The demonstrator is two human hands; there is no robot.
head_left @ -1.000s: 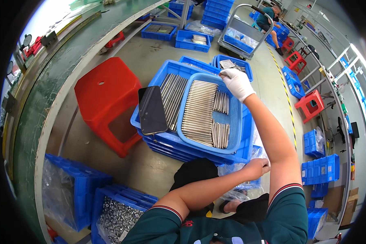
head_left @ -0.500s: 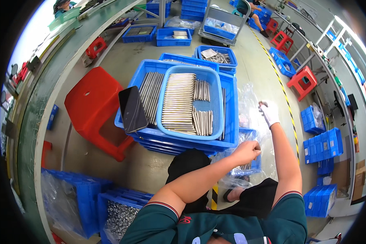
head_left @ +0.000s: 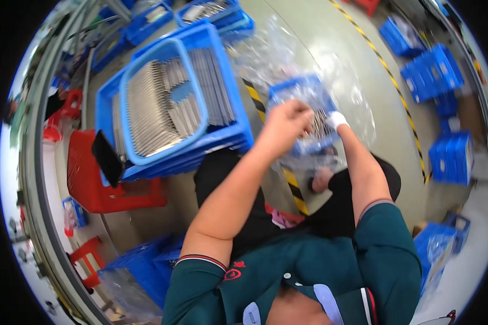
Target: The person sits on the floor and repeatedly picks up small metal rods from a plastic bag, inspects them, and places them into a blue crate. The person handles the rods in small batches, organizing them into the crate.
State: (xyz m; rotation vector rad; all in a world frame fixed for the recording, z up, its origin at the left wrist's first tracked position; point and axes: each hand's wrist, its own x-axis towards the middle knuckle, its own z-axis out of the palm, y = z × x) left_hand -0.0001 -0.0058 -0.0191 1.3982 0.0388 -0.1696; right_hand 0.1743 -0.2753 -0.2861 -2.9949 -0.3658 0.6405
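Observation:
My left hand (head_left: 288,125) is bare and hangs over a small blue crate (head_left: 293,86) low by my feet. Its fingers are curled together; anything between them is too small to make out. My right hand (head_left: 336,120) wears a white glove and reaches to the right side of that crate, beside loose metal rods (head_left: 321,125). Its fingertips are blurred against the rods. Clear plastic bagging (head_left: 358,97) spreads around the crate. To the left, a light-blue basket (head_left: 201,103) holds rows of silver rods (head_left: 143,108) and rests on a larger blue crate (head_left: 230,142).
A dark phone (head_left: 107,157) leans at the large crate's near left corner. Beside it stands a red stool (head_left: 87,187). Blue crates (head_left: 432,73) are stacked at the right, beyond a yellow-black floor line (head_left: 387,70). A long bench (head_left: 38,162) runs down the left.
My view has swung right and down, so the basket sits farther left. My gloved right hand has come back from the bagging to the small crate; my left hand remains above it.

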